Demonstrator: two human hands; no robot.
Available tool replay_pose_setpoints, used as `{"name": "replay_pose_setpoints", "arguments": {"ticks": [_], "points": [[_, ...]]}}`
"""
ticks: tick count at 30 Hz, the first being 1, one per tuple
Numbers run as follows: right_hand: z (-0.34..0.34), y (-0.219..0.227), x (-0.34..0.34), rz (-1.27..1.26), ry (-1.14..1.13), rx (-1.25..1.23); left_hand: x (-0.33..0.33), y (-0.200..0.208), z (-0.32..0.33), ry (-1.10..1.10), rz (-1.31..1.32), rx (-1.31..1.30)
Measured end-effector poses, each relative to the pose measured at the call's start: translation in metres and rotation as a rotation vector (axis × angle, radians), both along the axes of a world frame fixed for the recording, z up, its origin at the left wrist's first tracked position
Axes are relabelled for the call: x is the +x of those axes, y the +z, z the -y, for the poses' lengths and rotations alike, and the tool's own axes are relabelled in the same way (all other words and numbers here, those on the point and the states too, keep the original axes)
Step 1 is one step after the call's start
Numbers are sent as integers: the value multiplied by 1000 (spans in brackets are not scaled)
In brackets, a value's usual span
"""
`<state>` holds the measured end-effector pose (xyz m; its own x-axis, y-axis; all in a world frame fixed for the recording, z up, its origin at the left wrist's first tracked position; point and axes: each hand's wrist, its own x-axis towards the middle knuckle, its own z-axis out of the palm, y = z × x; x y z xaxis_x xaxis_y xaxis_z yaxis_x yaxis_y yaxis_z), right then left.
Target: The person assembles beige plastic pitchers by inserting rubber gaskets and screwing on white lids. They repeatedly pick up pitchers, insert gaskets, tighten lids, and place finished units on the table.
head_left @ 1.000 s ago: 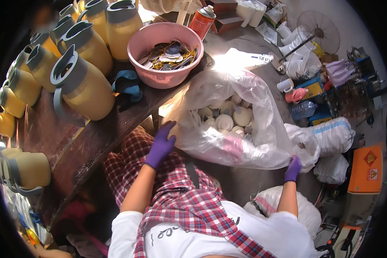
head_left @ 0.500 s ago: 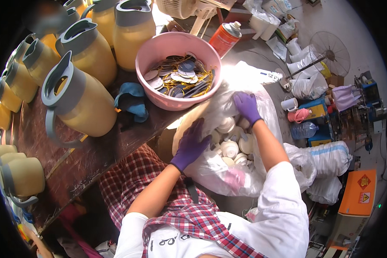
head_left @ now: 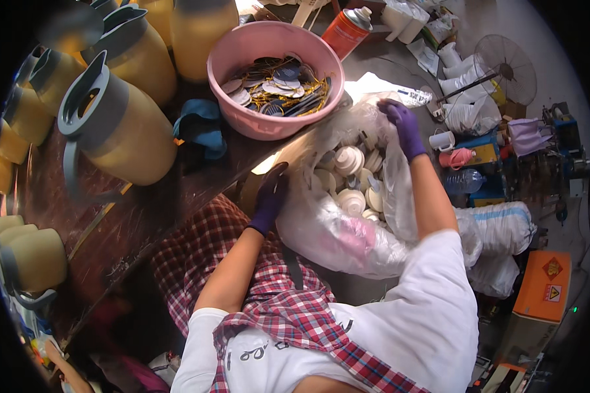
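Observation:
A clear plastic bag (head_left: 321, 229) full of round cream-white plastic lids (head_left: 349, 160) stands open below the table edge. My left hand (head_left: 270, 200), in a purple glove, is closed on the bag's left side, its fingers partly in shadow. At the bag's upper right rim, my right hand (head_left: 405, 128), also gloved in purple, has its fingers curled round the plastic. The lids lie in a loose heap between my two hands.
On the dark table (head_left: 144, 229) are several yellow jugs (head_left: 134, 147) with grey tops, a blue cloth (head_left: 203, 128), a pink basin (head_left: 278, 124) of discs with gold cords, and an orange spray can (head_left: 346, 33). A standing fan (head_left: 505, 69) and white sacks (head_left: 498, 226) are at the right.
My right hand has moved up and right, and my left hand up and left to the bag's side. The bag mouth is wider and more lids show. The view has shifted slightly.

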<state>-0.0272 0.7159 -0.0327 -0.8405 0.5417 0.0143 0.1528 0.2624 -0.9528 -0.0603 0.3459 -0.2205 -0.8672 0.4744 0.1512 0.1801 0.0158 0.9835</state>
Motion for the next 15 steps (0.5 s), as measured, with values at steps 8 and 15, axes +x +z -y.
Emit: {"name": "replay_pose_setpoints", "arguments": {"ticks": [8,15], "points": [[238,-8,247,469,709,171,16,12,17,-9,-303,-111],[199,-147,313,991,860,188,16,32,41,-248,-523,-190]]}}
